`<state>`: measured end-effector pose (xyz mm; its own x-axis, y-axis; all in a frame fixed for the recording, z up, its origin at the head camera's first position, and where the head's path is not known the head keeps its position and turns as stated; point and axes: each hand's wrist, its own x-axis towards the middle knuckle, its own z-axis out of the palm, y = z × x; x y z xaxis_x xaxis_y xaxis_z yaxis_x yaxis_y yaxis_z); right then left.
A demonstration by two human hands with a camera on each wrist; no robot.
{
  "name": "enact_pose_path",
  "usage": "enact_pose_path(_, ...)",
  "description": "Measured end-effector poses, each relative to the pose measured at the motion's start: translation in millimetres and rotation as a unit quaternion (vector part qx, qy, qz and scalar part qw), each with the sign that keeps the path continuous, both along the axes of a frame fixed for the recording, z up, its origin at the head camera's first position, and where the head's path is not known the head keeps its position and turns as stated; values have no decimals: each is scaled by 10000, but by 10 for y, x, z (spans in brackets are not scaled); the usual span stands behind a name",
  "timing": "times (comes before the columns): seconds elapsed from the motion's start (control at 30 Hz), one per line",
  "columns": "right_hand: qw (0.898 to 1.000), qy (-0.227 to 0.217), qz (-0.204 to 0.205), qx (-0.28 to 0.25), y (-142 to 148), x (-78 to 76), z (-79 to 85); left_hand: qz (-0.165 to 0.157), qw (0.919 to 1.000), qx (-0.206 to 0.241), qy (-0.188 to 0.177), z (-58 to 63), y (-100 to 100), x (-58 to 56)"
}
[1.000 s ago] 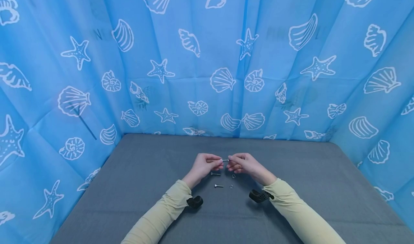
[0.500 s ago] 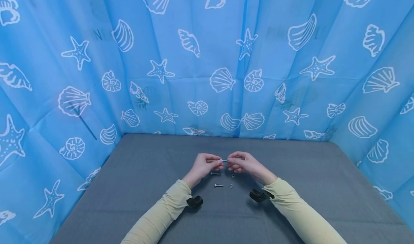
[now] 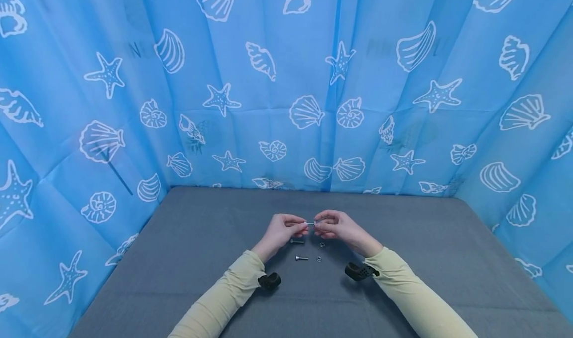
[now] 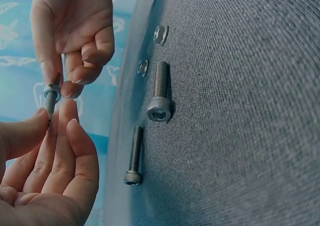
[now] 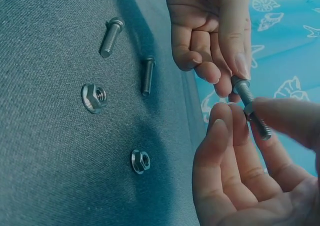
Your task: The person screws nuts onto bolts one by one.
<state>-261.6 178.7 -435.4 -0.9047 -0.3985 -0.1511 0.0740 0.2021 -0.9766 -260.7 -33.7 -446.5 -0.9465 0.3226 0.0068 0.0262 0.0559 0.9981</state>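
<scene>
1. Grey bench (image 3: 215, 218) below, the head view shows the left hand (image 3: 282, 231) and right hand (image 3: 337, 227) meeting over it, fingers narrowed on one bolt (image 3: 311, 224), held nearly level. Resting forearms on the surface would probably help steadiness.
2. From the left wrist, the left hand's fingers pinch the bolt's head end; a nut (image 4: 52, 91) sits round the shank. Best let this grip simply stop the bolt turning.
3. From the right wrist, the right hand's thumb and fingers pinch that nut, the threaded tip poking out past it. Short, light turns, nut square to the shank, seem wisest; if it binds, back off. One loose bolt (image 5: 112, 37), a second bolt (image 5: 148, 77), one loose nut (image 5: 90, 98) and a smaller-looking nut (image 5: 137, 161) lie apart from the fingers.
</scene>
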Motion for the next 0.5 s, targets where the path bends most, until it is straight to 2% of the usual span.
enact_pose_path(0.1, 10000, 20, -4, 39, -7, -5, 4, 11, 10000, 29, -75, -135, 11, -91)
enact_pose_path(0.17, 10000, -21, -38, 76, -11, -7, 6, 16, 9999, 91, -71, -173, 14, -112)
enact_pose_path(0.37, 9999, -107, -63, -66, -14, -2, 12, 26, 9999, 95, -41, -183, 18, -116)
enact_pose_path(0.5, 10000, -22, -28, 32, -14, -6, 1, 44, 10000, 26, -47, -175, 16, -113)
